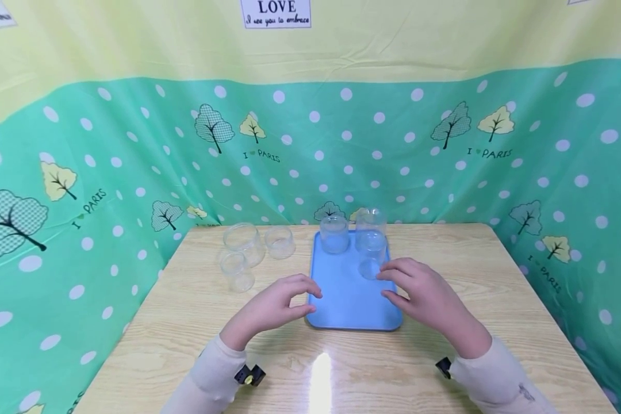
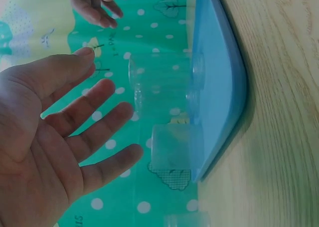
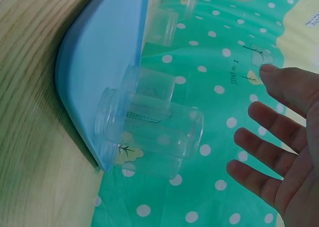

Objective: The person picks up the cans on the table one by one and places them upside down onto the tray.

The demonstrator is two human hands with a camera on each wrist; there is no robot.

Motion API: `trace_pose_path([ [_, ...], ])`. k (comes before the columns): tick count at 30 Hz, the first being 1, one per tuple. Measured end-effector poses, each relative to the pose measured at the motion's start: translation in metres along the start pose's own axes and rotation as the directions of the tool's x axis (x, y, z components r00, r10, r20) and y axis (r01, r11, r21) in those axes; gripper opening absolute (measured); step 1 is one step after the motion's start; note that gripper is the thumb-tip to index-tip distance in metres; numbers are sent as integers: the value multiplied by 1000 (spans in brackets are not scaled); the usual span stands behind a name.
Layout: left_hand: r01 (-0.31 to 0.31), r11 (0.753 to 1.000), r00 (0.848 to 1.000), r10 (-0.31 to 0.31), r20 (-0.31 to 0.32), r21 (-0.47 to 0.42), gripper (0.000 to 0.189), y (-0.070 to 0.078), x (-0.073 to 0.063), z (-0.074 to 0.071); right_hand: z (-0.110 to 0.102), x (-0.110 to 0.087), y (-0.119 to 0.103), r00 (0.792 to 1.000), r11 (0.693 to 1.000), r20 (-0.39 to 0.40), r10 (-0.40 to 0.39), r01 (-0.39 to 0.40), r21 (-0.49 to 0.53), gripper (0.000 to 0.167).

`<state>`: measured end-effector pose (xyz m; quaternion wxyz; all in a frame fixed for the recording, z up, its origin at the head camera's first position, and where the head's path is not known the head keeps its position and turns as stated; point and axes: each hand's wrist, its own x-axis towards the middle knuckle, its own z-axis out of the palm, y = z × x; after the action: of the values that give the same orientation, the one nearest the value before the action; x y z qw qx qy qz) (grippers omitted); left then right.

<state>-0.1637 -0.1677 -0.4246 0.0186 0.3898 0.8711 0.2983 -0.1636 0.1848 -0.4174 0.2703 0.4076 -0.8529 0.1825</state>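
Where the wooden table (image 1: 165, 345) shows left of centre, you have three clear jars grouped closely: a slim jar (image 1: 237, 271) in front, a wide jar (image 1: 243, 237) behind it, and a short jar (image 1: 280, 241) to their right. Each stands on end, so none needs your hand to steady it. Next comes your left hand (image 1: 276, 302), at the left edge of the blue tray (image 1: 347, 310); its fingers are loosely bent, the thumb well apart, and nothing is held.

The tray lies flat at lower centre, its raised rim probably there to keep jars from sliding off. Three more stand toward its far end: the left jar (image 1: 334, 234) alone, then the back jar (image 1: 371, 220) and the front jar (image 1: 371, 253) in line along the right side, likely to keep them within the rim.

Rightmost, your right hand (image 1: 421, 287) is beside the front jar, fingers parted from thumb, gripping nothing; the right wrist view shows a gap, so the tray alone supports that jar.
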Motion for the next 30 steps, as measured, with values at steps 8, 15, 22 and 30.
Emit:
trace_pose_path([
  [8, 1, 1000, 1000, -1, -7, 28, 23, 1, -4, -2, 0, 0, -4, 999, 1000, 38, 15, -15, 7, 37],
  [15, 36, 998, 999, -35, -14, 59, 25, 2, -6, -7, 0, -1, -6, 999, 1000, 44, 27, -28, 5, 35],
  [22, 62, 994, 997, -57, -56, 86, 25, 1, -8, -14, -2, 0, -7, 999, 1000, 46, 8, -8, 7, 40],
  [30, 92, 987, 990, -77, -114, 132, 24, -3, -12, -25, -3, 0, -7, 999, 1000, 49, 17, -18, 2, 40],
])
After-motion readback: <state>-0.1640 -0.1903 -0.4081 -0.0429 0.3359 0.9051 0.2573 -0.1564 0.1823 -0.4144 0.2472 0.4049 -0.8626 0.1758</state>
